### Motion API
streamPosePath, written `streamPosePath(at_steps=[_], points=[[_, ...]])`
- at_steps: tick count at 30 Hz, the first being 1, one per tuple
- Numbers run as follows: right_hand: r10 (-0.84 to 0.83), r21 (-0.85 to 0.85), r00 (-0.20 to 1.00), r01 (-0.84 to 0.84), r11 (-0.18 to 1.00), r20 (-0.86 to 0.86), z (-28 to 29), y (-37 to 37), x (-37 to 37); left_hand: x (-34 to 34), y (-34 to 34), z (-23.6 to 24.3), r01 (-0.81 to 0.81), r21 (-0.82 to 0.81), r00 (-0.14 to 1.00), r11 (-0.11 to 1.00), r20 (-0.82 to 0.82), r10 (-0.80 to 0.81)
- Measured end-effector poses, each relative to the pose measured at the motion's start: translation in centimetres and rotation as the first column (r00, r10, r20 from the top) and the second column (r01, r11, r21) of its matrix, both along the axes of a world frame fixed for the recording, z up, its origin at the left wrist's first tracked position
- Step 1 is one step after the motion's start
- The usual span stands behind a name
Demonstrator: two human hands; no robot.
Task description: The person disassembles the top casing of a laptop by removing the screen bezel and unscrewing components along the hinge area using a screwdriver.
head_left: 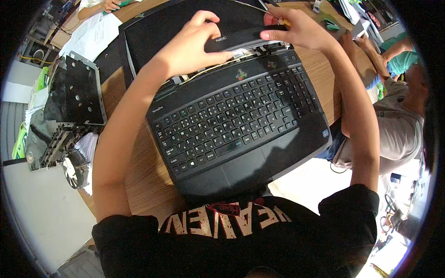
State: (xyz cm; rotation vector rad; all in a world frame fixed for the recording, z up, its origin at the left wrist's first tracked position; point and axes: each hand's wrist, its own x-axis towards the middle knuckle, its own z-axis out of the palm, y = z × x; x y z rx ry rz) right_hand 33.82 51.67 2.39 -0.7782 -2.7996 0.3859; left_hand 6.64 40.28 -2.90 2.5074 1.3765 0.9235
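A black laptop lies opened on the wooden table, its keyboard toward me. The lower strip of its screen bezel stands away from the hinge area, where light-coloured cables and a silvery part show. My left hand is closed on the left part of this bezel strip, thumb at its lower edge and fingers bent over the screen side. My right hand grips a thin screwdriver with a yellow-orange handle, its shaft pointing up-left over the screen. The right thumb presses on the bezel's right end.
Left of the laptop are a black metal panel, a small fan and paper sheets. Another person's hand shows at the top left. People sit close at the right, one with hands by papers. A green object lies at the far right.
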Motion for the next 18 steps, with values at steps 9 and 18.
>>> streamPosePath(at_steps=[9, 18], points=[[-0.075, -0.064, 0.997, 0.075, 0.995, 0.003, 4.9, -3.3, -1.2, -2.8, -4.5, 8.1, -0.151, -0.264, 0.948, 0.953, -0.313, 0.063], [-0.358, 0.074, 0.911, 0.38, 0.922, -0.206, 7.0, -7.4, -4.2, -5.4, -15.3, 7.8, -0.232, 0.568, 0.917, 0.79, -0.143, 0.372]])
